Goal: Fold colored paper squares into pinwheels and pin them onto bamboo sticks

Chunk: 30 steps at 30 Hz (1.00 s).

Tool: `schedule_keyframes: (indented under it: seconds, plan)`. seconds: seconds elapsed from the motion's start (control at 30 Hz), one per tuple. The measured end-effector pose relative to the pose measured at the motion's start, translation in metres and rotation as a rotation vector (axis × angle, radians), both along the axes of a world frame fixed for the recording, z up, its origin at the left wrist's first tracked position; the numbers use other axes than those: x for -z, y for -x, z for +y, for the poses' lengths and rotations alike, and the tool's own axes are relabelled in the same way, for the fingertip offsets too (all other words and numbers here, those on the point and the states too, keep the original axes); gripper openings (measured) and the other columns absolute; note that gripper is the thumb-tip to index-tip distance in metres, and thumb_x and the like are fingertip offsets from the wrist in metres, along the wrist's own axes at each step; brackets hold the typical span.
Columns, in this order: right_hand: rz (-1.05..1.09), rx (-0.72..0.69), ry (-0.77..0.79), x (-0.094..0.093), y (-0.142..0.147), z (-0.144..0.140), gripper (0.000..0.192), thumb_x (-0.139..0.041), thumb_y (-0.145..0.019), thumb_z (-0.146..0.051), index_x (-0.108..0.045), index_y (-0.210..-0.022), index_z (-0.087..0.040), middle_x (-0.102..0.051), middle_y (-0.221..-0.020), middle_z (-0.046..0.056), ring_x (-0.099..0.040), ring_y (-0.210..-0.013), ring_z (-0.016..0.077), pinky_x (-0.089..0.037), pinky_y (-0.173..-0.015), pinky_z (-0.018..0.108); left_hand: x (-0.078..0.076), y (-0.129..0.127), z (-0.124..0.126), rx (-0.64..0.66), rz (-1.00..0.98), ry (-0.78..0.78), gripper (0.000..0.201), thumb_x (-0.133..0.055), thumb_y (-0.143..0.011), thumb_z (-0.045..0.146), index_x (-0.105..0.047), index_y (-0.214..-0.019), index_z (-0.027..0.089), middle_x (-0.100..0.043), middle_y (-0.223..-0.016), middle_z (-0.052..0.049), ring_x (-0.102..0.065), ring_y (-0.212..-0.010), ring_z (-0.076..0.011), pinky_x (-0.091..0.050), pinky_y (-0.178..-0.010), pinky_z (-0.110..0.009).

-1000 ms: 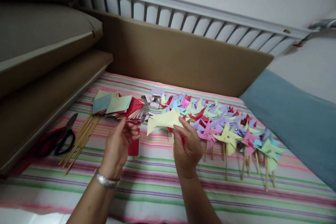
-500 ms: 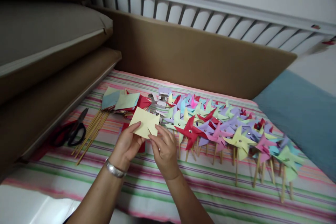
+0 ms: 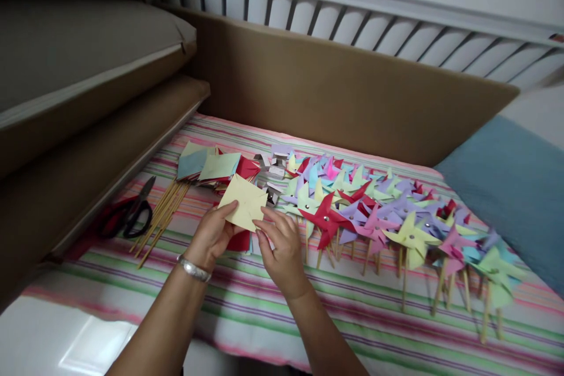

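Striped cloth (image 3: pixel 308 311); both hands' grip pinching yellow paper (image 3: pixel 245 204).

Pinwheels (image 3: pixel 396 217) crowd right; sticks (image 3: pixel 161 217), scissors (image 3: pixel 132 217) left; near cloth (image 3: pixel 247 311) free.

Nothing here can be read. The yellow paper square (image 3: pixel 243 207) held between the two hands is blank on the side that shows, the stacked coloured sheets (image 3: pixel 210 167) carry no print, and the paper pinwheels (image 3: pixel 374 217) are plain coloured paper with only a metal pin at the middle. The small white folded pieces (image 3: pixel 274 171) by the stack have dark marks, but they are too small and blurred to make out as letters or numbers.
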State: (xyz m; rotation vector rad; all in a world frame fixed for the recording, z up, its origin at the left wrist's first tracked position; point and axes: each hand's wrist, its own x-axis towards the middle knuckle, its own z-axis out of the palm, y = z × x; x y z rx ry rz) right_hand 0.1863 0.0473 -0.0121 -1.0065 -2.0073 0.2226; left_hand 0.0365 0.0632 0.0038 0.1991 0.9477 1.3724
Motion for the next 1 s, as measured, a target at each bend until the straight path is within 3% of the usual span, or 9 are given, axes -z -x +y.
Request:
schedule_keyframes:
  seconds: [0.4, 0.63, 0.77, 1.0]
  plan:
    - [-0.059, -0.146, 0.074, 0.0016, -0.0036, 0.0026, 0.038, -0.043, -0.079, -0.004, -0.061, -0.108, -0.023, -0.061, -0.116, 0.007, -0.049, -0.113, 0.0213, -0.044, -0.093, 0.045, -0.0019, -0.0007, -0.0015, 0.054, 0.102, 0.004, 0.014, -0.061, -0.071, 0.009, -0.067, -0.084, 0.011, -0.071, -0.077, -0.008, -0.066, -0.063, -0.0182, -0.057, -0.053, -0.031]
    - [0.046, -0.111, 0.092, -0.0018, -0.0021, 0.0035, 0.015, -0.054, -0.082, -0.015, -0.065, -0.088, -0.022, -0.067, -0.095, 0.006, -0.058, -0.094, 0.0199, -0.048, -0.082, 0.039, -0.0025, -0.0015, -0.0019, 0.077, 0.179, -0.004, 0.013, -0.065, -0.068, 0.014, -0.069, -0.078, 0.007, -0.071, -0.070, -0.011, -0.065, -0.058, -0.0180, -0.053, -0.054, -0.027]
    - [0.072, -0.095, 0.121, -0.0054, -0.0043, 0.0050, 0.012, -0.054, -0.083, -0.016, -0.065, -0.084, -0.021, -0.067, -0.085, 0.005, -0.059, -0.084, 0.0183, -0.049, -0.076, 0.036, -0.0058, -0.0041, -0.0027, 0.092, 0.194, 0.001, 0.010, -0.065, -0.067, 0.011, -0.069, -0.074, 0.007, -0.071, -0.067, -0.010, -0.064, -0.055, -0.0163, -0.051, -0.053, -0.025]
    - [-0.025, -0.152, 0.138, -0.0065, -0.0078, 0.0027, 0.028, -0.049, -0.081, -0.009, -0.063, -0.100, -0.023, -0.064, -0.106, 0.006, -0.055, -0.099, 0.0205, -0.047, -0.085, 0.040, -0.0030, -0.0030, -0.0029, 0.092, 0.192, -0.008, 0.013, -0.064, -0.068, 0.013, -0.067, -0.081, 0.009, -0.072, -0.072, -0.010, -0.065, -0.058, -0.0186, -0.054, -0.051, -0.029]
